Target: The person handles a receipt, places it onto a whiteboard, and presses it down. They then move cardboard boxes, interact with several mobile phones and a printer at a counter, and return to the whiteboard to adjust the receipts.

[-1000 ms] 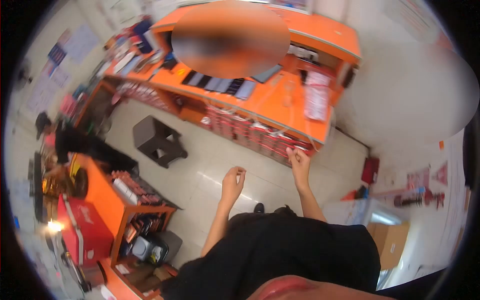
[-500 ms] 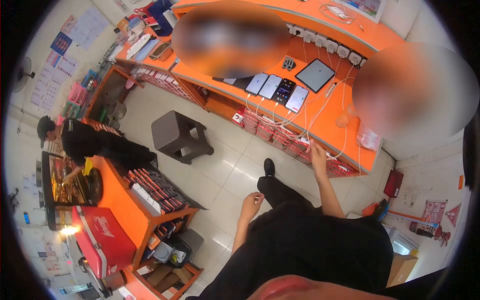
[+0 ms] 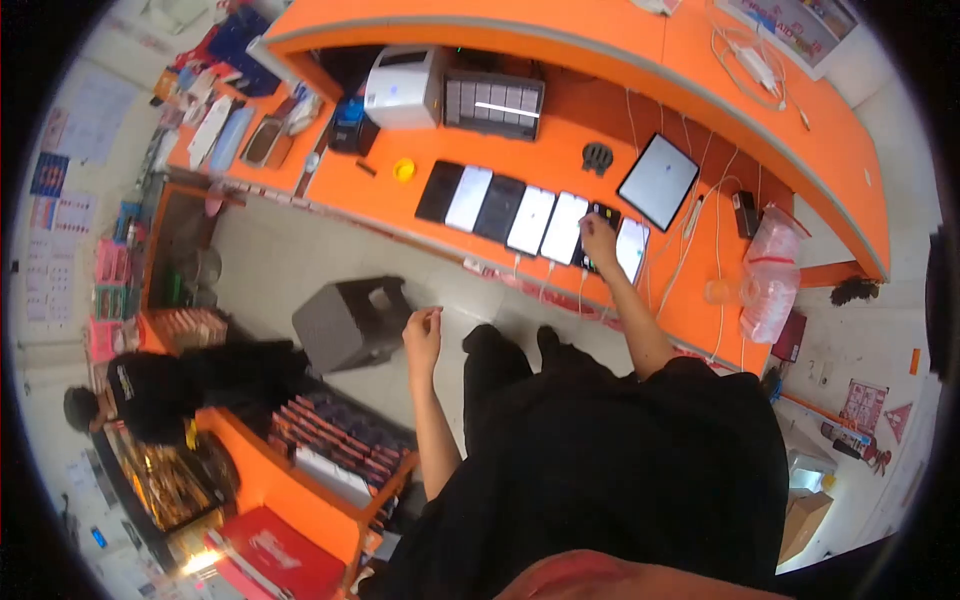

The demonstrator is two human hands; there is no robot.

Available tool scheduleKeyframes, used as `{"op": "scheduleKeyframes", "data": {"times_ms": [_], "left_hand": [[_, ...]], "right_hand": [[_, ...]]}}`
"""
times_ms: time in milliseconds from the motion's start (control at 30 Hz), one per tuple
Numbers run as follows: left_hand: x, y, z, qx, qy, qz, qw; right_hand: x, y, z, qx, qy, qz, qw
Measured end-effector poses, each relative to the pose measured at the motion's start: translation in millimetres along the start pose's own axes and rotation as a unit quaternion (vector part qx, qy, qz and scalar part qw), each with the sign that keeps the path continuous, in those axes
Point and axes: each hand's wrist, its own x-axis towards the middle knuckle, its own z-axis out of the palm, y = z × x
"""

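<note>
My right hand is over the row of phones on the orange counter, at the dark-screened phone near the row's right end; its fingers are bent, and whether they touch the screen is unclear. Just left of it lies a phone with a lit white screen; another lit phone is to the right. White cables run from several phones. A tablet lies behind them. My left hand is raised in front of the counter beside the stool, fingers curled together, and what they hold, if anything, is too small to name.
A grey stool stands on the floor to the left. A white printer and yellow tape roll are on the counter. Plastic-wrapped cups lie at its right end. Another person is at the lower left.
The view has moved closer to the counter. My right hand has gone from beside its front edge to over the phones. My left hand has risen and sits near the stool.
</note>
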Motion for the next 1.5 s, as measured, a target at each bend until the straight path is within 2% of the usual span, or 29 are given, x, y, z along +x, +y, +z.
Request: {"op": "scheduleKeyframes", "data": {"times_ms": [67,133,200,267,333,467,533,567,633,800,867,1067,1200,1267,1333,1400,1500], "left_hand": [[57,-24,-4,0.053,-0.062,-0.035,0.996],[120,-32,-8,0.048,-0.070,0.046,0.995],[194,-27,-8,0.032,-0.057,0.132,0.989],[265,-9,-18,0.042,-0.085,0.215,0.972],[347,-16,-12,0.065,-0.067,0.323,0.942],[470,42,-24,0.240,-0.064,0.476,0.843],[520,53,-21,0.303,-0.120,0.484,0.812],[542,51,-17,0.296,-0.131,0.488,0.810],[579,52,-5,0.389,-0.198,0.465,0.770],[594,39,20,0.456,-0.233,0.459,0.726],[595,34,26,0.427,-0.194,0.462,0.753],[595,31,26,0.400,-0.193,0.469,0.764],[590,35,23,0.393,-0.188,0.469,0.768],[590,35,24,0.396,-0.178,0.472,0.767],[590,35,23,0.396,-0.177,0.476,0.765],[590,37,23,0.401,-0.176,0.480,0.760],[590,37,23,0.415,-0.181,0.478,0.753]], "right_hand": [[25,-25,18,-0.076,-0.010,-0.004,0.997],[34,-51,38,-0.090,0.006,0.024,0.996],[49,-80,60,-0.165,0.056,0.010,0.985],[64,-100,80,-0.185,0.044,0.041,0.981],[84,-102,103,-0.203,0.080,0.030,0.975],[123,-101,152,-0.218,0.136,0.096,0.962],[135,-104,170,-0.214,0.125,0.177,0.952],[140,-102,178,-0.202,0.125,0.192,0.952],[149,-101,188,-0.209,0.116,0.204,0.949],[156,-116,195,-0.215,0.053,0.218,0.951],[160,-125,197,-0.242,0.030,0.244,0.939],[161,-148,220,-0.294,-0.002,0.235,0.926],[157,-177,264,-0.303,0.008,0.192,0.933],[157,-199,282,-0.342,0.057,0.189,0.919],[158,-215,290,-0.351,0.053,0.174,0.919],[158,-223,294,-0.362,-0.017,0.133,0.922],[160,-221,293,-0.348,-0.035,0.152,0.924]]}}
